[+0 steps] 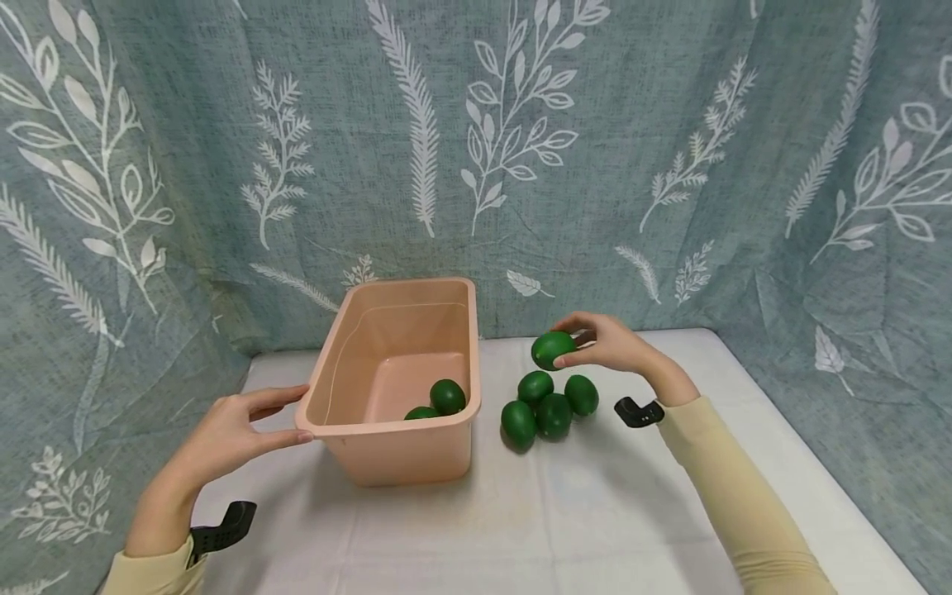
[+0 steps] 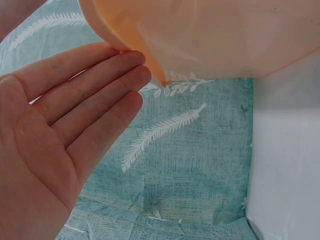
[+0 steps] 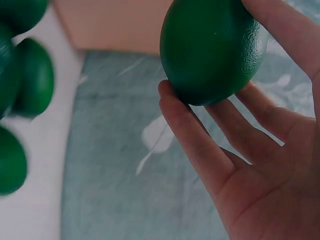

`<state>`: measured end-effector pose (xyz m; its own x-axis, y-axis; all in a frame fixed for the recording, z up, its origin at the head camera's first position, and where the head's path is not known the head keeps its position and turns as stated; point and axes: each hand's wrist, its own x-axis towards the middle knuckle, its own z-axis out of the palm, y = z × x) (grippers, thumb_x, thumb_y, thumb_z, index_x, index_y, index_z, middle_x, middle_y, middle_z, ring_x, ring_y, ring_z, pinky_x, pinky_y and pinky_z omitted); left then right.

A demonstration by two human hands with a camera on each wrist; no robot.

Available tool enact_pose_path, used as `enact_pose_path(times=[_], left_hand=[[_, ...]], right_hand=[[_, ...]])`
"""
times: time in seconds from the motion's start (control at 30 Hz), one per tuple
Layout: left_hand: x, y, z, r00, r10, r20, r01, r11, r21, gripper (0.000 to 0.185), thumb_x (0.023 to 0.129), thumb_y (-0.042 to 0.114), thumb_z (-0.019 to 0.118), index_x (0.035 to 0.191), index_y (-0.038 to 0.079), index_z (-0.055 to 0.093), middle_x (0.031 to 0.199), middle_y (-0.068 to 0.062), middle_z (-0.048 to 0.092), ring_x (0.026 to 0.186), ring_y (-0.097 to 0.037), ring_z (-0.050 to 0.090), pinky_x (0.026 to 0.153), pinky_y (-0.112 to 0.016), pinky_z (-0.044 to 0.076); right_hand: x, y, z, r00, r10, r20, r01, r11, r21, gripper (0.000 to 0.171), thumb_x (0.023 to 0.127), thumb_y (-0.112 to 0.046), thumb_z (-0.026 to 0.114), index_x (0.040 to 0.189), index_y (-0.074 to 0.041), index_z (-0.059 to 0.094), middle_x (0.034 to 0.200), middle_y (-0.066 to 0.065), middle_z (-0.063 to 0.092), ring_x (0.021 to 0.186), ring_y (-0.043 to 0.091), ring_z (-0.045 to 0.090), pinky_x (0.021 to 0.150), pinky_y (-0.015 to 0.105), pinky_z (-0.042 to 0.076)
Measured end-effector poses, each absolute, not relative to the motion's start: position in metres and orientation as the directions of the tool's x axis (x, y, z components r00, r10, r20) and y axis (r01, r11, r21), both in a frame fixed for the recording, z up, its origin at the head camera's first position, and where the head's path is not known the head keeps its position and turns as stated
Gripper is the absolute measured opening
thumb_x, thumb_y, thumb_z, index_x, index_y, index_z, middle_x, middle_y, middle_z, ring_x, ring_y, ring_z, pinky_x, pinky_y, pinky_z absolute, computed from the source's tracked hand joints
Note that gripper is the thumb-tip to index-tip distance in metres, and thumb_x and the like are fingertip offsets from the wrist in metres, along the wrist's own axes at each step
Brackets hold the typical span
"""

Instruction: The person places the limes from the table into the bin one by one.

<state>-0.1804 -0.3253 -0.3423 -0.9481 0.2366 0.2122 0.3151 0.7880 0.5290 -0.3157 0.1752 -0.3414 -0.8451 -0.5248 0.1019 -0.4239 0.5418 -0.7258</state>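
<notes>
A pink plastic bin [image 1: 405, 453] stands on the white-covered table, with two green limes [image 1: 448, 397] visible inside at its near right corner. At the bin's near left corner, my left hand [image 1: 234, 434] touches the rim with thumb and fingertips; in the left wrist view its fingers [image 2: 107, 95] look straight against the rim. My right hand [image 1: 606, 343] holds a green lime [image 1: 552, 350] between thumb and fingertips, raised above the pile. In the right wrist view this lime [image 3: 212, 50] has a dimpled, shiny skin.
Several more limes [image 1: 554, 416] lie clustered on the white cloth [image 1: 521, 529], right of the bin. Green-blue curtains [image 1: 335, 165] with white leaf prints hang behind and beside the table. Each wrist wears a black band [image 1: 223, 529].
</notes>
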Motion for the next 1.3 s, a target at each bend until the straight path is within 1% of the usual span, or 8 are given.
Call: enact_pose_path(times=[0.23,0.4,0.57,0.77,0.87,0.97,1.13,1.3], left_hand=[[-0.181,-0.325,-0.342,-0.945,0.24,0.221,0.323,0.783,0.532,0.061,0.079,0.043,0.075,0.131,0.017,0.059,0.129,-0.005,0.061,0.117,-0.037,0.057,0.093,-0.048,0.05],[-0.182,-0.324,-0.342,-0.946,0.239,0.22,0.322,0.779,0.538,0.061,0.079,0.044,0.075,0.131,0.017,0.059,0.129,-0.004,0.061,0.117,-0.036,0.057,0.093,-0.046,0.05],[-0.183,-0.326,-0.342,-0.941,0.246,0.23,0.334,0.78,0.53,0.06,0.079,0.043,0.075,0.131,0.017,0.059,0.129,-0.004,0.061,0.117,-0.036,0.057,0.092,-0.045,0.051],[-0.182,-0.327,-0.342,-0.945,0.241,0.221,0.325,0.778,0.538,0.06,0.079,0.043,0.075,0.132,0.018,0.058,0.129,-0.004,0.06,0.117,-0.036,0.057,0.092,-0.047,0.051],[-0.181,-0.327,-0.342,-0.949,0.236,0.207,0.313,0.771,0.555,0.061,0.079,0.044,0.074,0.132,0.017,0.058,0.13,-0.006,0.06,0.118,-0.039,0.056,0.091,-0.052,0.051],[-0.18,-0.326,-0.343,-0.951,0.237,0.198,0.308,0.763,0.568,0.062,0.079,0.044,0.074,0.132,0.016,0.058,0.131,-0.007,0.059,0.119,-0.041,0.055,0.091,-0.054,0.05],[-0.18,-0.327,-0.344,-0.947,0.24,0.212,0.319,0.765,0.56,0.061,0.079,0.043,0.075,0.131,0.016,0.059,0.13,-0.006,0.06,0.118,-0.04,0.056,0.091,-0.052,0.05],[-0.18,-0.328,-0.342,-0.944,0.244,0.222,0.328,0.77,0.548,0.061,0.079,0.042,0.075,0.131,0.015,0.059,0.129,-0.007,0.061,0.117,-0.039,0.057,0.091,-0.051,0.051]], right_hand=[[-0.323,0.127,-0.309,-0.81,-0.576,0.108,-0.471,0.531,-0.704,0.058,0.075,-0.047,0.078,0.124,-0.024,0.058,0.122,0.001,0.058,0.109,0.023,0.061,0.088,0.035,0.055],[-0.327,0.089,-0.295,-0.772,-0.628,0.096,-0.495,0.5,-0.711,0.056,0.076,-0.046,0.077,0.124,-0.025,0.057,0.12,-0.001,0.059,0.108,0.019,0.061,0.085,0.032,0.055],[-0.329,0.052,-0.291,-0.735,-0.667,0.123,-0.534,0.458,-0.711,0.052,0.08,-0.039,0.075,0.126,-0.021,0.058,0.12,0.0,0.06,0.106,0.018,0.062,0.084,0.03,0.056],[-0.327,0.021,-0.301,-0.713,-0.689,0.126,-0.565,0.459,-0.686,0.054,0.083,-0.042,0.071,0.13,-0.021,0.056,0.128,0.002,0.058,0.113,0.017,0.061,0.089,0.026,0.054],[-0.325,0.019,-0.306,-0.715,-0.683,0.152,-0.563,0.432,-0.705,0.054,0.085,-0.041,0.07,0.132,-0.02,0.054,0.132,0.003,0.057,0.117,0.018,0.059,0.093,0.026,0.052],[-0.323,0.028,-0.309,-0.727,-0.656,0.203,-0.563,0.399,-0.724,0.05,0.087,-0.037,0.069,0.131,-0.018,0.056,0.132,0.003,0.058,0.118,0.017,0.059,0.096,0.029,0.051],[-0.317,0.051,-0.315,-0.763,-0.594,0.255,-0.533,0.355,-0.768,0.048,0.088,-0.037,0.067,0.131,-0.018,0.056,0.13,0.002,0.059,0.119,0.016,0.058,0.098,0.032,0.05],[-0.311,0.079,-0.327,-0.81,-0.534,0.241,-0.477,0.361,-0.802,0.052,0.088,-0.04,0.066,0.133,-0.015,0.055,0.129,0.001,0.059,0.121,0.017,0.056,0.099,0.032,0.05]])
